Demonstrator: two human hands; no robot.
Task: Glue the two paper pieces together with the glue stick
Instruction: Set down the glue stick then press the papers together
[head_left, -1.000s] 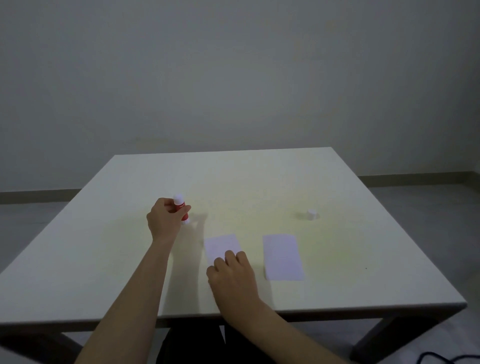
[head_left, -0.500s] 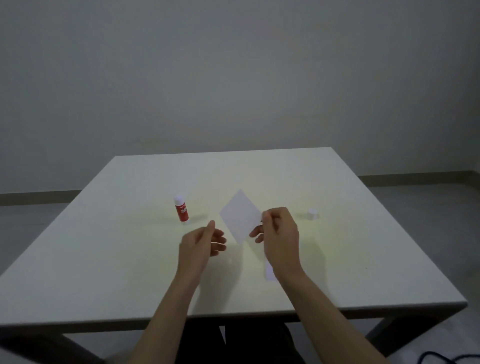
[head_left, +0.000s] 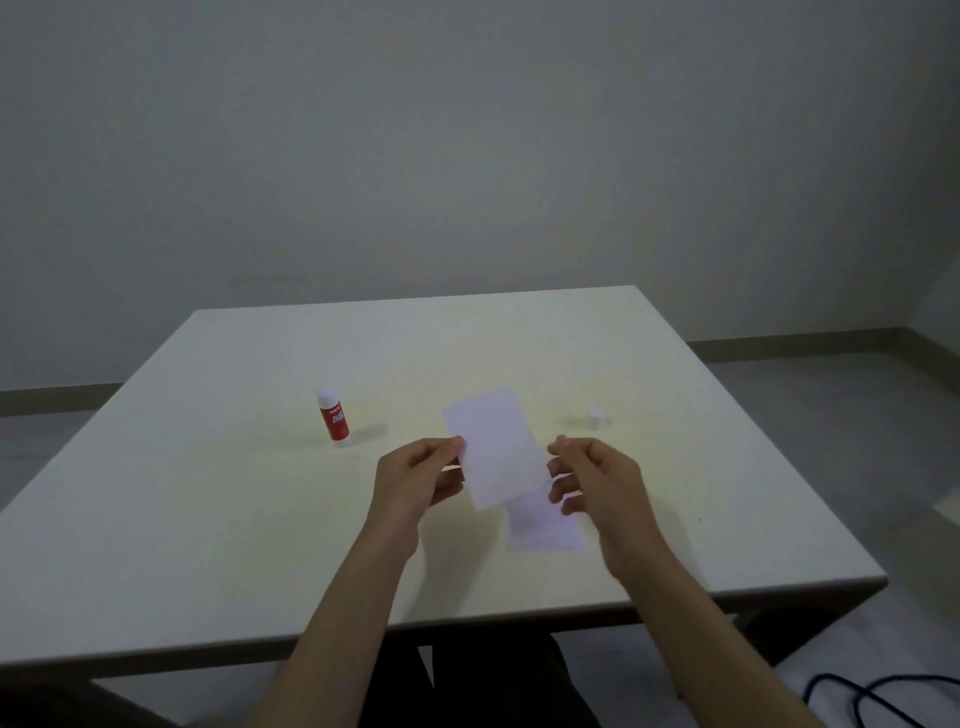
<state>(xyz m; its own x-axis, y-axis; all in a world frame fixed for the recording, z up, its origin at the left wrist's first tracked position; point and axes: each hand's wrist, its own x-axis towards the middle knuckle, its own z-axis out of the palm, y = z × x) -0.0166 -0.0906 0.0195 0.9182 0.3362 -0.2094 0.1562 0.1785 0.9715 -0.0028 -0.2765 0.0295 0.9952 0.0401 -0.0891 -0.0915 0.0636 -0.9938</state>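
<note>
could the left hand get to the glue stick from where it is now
Probably yes, but not right away. The glue stick stands upright to the left of the left hand with only bare table between them. The hand is pinching the lifted paper piece, so it must let go first.

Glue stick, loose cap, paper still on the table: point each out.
glue stick (head_left: 333, 420), head view, on its red label.
cap (head_left: 596, 418), head view, on its white side.
paper on the table (head_left: 543, 527), head view, on its bare middle, below the held sheet.
</note>
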